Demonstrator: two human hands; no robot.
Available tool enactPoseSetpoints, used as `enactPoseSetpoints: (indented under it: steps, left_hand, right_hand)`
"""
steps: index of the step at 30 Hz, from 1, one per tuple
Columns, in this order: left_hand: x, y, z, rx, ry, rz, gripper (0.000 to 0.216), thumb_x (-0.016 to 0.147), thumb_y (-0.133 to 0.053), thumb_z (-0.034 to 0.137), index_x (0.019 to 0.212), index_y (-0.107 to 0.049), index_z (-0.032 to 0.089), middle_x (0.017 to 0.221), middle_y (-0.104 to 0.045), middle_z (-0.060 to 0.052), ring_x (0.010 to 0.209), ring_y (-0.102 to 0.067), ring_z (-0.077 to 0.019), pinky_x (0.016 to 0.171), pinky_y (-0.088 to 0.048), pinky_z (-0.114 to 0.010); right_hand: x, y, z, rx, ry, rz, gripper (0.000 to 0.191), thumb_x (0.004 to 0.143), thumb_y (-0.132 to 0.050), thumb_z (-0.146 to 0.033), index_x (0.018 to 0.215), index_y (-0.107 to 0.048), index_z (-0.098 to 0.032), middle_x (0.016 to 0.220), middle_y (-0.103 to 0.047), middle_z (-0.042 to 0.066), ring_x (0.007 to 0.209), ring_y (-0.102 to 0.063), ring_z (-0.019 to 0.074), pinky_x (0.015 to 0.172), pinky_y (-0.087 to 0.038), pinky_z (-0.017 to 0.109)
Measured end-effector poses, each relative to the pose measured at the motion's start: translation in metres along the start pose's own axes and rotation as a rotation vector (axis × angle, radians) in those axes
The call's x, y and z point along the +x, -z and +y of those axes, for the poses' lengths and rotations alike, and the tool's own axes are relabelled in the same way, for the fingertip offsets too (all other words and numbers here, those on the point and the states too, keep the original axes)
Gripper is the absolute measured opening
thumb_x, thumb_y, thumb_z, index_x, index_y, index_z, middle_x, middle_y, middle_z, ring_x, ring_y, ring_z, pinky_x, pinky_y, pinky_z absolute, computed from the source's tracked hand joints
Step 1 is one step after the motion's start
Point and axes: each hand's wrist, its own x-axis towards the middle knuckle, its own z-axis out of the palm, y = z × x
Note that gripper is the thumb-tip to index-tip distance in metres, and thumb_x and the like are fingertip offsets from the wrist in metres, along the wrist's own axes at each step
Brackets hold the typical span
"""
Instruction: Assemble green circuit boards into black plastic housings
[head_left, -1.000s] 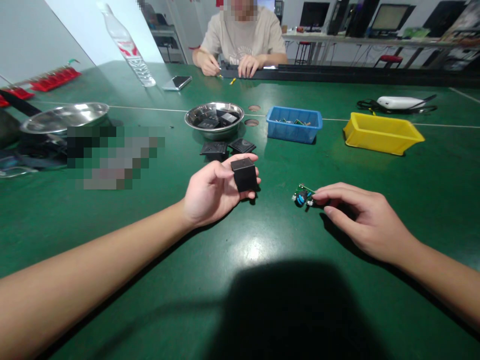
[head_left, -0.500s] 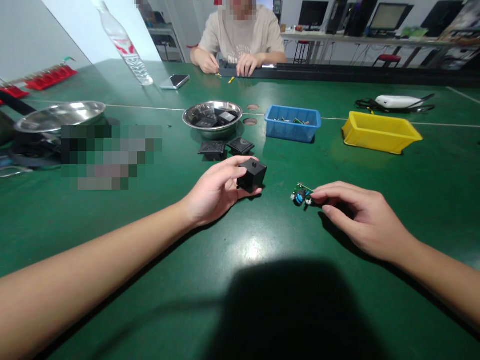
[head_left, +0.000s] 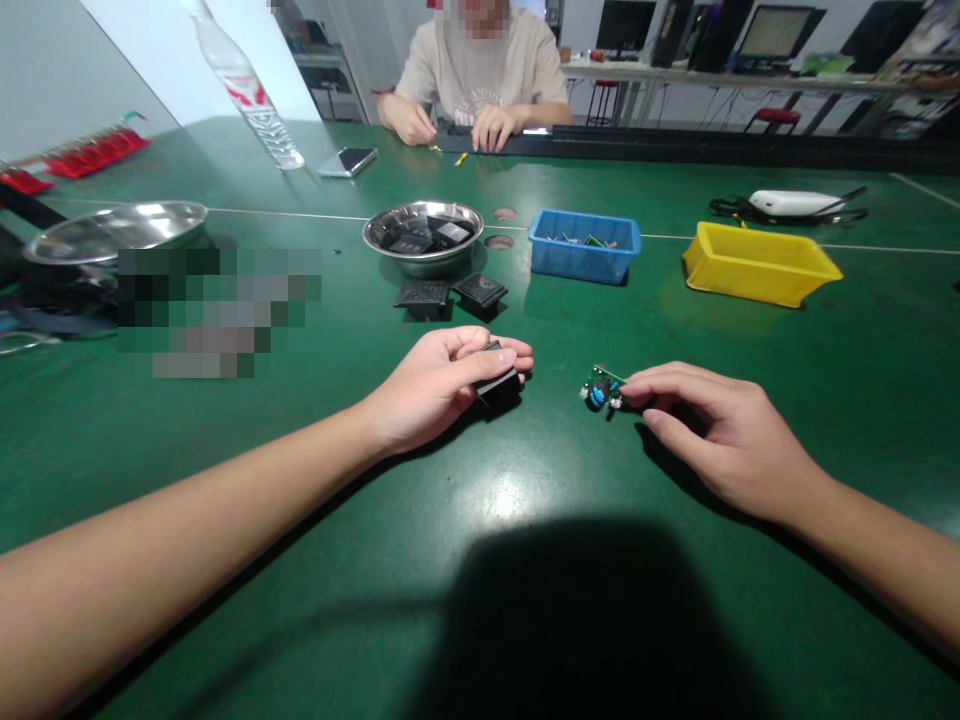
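My left hand (head_left: 442,385) is closed on a small black plastic housing (head_left: 498,384), its thumb across the top and fingers behind. Part of the housing is hidden by the hand. To the right, my right hand (head_left: 716,430) pinches the edge of a small green circuit board (head_left: 600,376) with blue and black parts on it, low over the green table (head_left: 570,470). The housing and the board are apart. Just beyond my left hand lie two black plastic pieces (head_left: 422,297) side by side.
A steel bowl (head_left: 375,250) holds several black pieces. Right of it stand a blue bin (head_left: 583,262) with small parts and a yellow bin (head_left: 757,275). Another steel bowl (head_left: 116,230), a bottle (head_left: 251,95) and a phone (head_left: 349,162) are leftward. A person (head_left: 480,75) sits opposite.
My left hand has turned the black housing over in its fingers, so a different side shows and the thumb lies across it. My right hand and the circuit board have stayed nearly still.
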Motion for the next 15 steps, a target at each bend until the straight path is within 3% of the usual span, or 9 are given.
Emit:
enactPoseSetpoints:
  steps: [5, 9, 15]
  left_hand:
    - [0.0004, -0.0032, 0.0034, -0.059, 0.035, 0.032, 0.03, 0.08, -0.08, 0.034, 0.085, -0.057, 0.016, 0.093, -0.079, -0.014, 0.089, -0.078, -0.0296, 0.075, -0.063, -0.042]
    - [0.001, -0.0021, 0.0062, -0.098, 0.062, 0.054, 0.026, 0.087, -0.071, 0.038, 0.097, -0.058, 0.018, 0.093, -0.08, -0.015, 0.092, -0.079, -0.0336, 0.061, -0.06, -0.034]
    - [0.0025, 0.004, 0.0042, -0.132, 0.038, 0.025, 0.031, 0.084, -0.064, 0.038, 0.104, -0.064, 0.015, 0.107, -0.078, -0.018, 0.106, -0.075, -0.0367, 0.069, -0.063, -0.038]
  right_hand:
    - [0.0001, -0.0001, -0.0004, -0.001, -0.011, -0.004, 0.021, 0.091, -0.061, -0.016, 0.106, -0.075, -0.024, 0.107, -0.08, 0.006, 0.095, -0.076, 0.0222, 0.084, -0.062, 0.035]
    - [0.0, -0.0003, -0.0006, -0.004, -0.003, 0.001, 0.022, 0.091, -0.061, -0.016, 0.106, -0.075, -0.024, 0.106, -0.08, 0.006, 0.094, -0.076, 0.0221, 0.083, -0.062, 0.035]
    - [0.0001, -0.0003, -0.0005, -0.006, -0.009, -0.002, 0.021, 0.091, -0.061, -0.017, 0.105, -0.075, -0.025, 0.106, -0.08, 0.006, 0.094, -0.076, 0.023, 0.084, -0.063, 0.036]
